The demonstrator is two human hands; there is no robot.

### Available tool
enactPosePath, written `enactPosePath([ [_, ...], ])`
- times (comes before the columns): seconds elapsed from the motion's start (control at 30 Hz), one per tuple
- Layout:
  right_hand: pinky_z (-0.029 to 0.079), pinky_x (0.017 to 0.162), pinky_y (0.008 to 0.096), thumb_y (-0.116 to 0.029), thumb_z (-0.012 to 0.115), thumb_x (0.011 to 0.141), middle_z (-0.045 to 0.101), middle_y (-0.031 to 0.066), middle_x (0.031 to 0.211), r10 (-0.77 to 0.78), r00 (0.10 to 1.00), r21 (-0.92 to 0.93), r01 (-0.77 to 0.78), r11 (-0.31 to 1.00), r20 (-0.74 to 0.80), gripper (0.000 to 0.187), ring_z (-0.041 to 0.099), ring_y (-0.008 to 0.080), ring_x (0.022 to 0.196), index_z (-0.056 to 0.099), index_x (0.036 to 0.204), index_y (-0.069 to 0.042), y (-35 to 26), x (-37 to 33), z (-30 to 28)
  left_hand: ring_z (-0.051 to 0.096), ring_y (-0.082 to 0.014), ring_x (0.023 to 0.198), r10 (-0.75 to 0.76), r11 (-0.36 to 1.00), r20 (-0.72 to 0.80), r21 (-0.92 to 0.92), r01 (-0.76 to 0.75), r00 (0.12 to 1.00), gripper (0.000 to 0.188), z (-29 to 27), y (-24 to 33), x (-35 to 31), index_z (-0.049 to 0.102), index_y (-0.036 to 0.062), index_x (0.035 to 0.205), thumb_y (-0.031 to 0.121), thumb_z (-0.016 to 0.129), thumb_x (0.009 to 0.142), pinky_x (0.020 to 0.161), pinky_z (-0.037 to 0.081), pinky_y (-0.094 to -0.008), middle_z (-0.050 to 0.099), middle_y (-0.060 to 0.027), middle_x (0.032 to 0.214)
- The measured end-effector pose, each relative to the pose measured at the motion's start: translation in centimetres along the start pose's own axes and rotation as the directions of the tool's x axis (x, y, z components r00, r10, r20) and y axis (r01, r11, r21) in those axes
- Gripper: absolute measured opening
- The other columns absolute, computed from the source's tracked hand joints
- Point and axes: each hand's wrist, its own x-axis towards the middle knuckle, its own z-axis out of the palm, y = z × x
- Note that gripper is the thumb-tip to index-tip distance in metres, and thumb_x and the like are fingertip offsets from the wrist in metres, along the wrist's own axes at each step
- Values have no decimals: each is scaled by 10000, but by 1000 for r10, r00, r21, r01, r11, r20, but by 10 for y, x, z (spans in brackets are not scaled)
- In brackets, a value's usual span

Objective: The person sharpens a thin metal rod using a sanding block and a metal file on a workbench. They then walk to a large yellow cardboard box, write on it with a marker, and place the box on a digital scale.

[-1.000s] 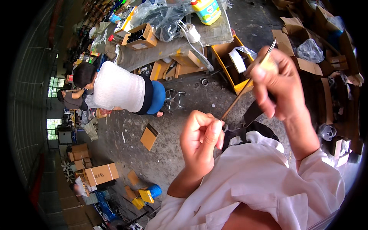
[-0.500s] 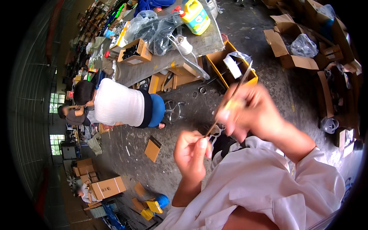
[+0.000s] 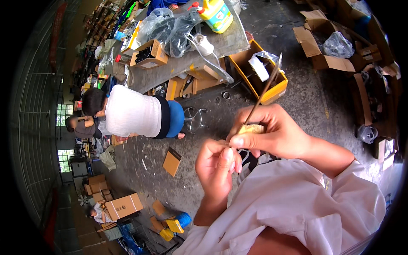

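Grey table (image 3: 140, 80): yellow jug (image 3: 218, 18), clear plastic bags (image 3: 175, 38), open carton (image 3: 156, 60).

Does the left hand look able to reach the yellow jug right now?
Probably not: the left hand is pinched shut beside the right hand, and the yellow jug stands on the table well beyond.

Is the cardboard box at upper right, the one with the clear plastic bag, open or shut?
Open: the cardboard box has its flaps spread outward, and the clear plastic bag shows between them.
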Motion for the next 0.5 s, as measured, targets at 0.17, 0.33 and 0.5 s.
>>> enactPosePath([
  [0.17,362,441,191,-166,615,890,543,35,710,-193,972,-25,191,981,-136,193,479,62,485,574,929,19,-6,2,-3,460,-101,546,4,1000,-43,31,-2,999,128,0,3,-5,502,-9,929,118,517,917,470,358,-212,497,-67,690],
  [0.33,313,360,180,-197,602,894,538,58,622,-305,923,-34,306,951,-236,225,485,82,407,502,857,1,-12,6,-1,449,-78,561,-40,992,-56,120,47,998,98,-4,12,-8,524,-25,903,70,547,893,463,341,-198,520,-71,756],
  [0.5,331,372,166,-212,637,863,561,70,653,-404,889,-216,360,908,-217,245,512,67,435,521,841,3,-19,7,-2,412,-34,646,11,990,-2,143,-10,1000,28,-5,22,-10,531,-40,915,-32,541,889,565,339,-168,504,-37,834],
])
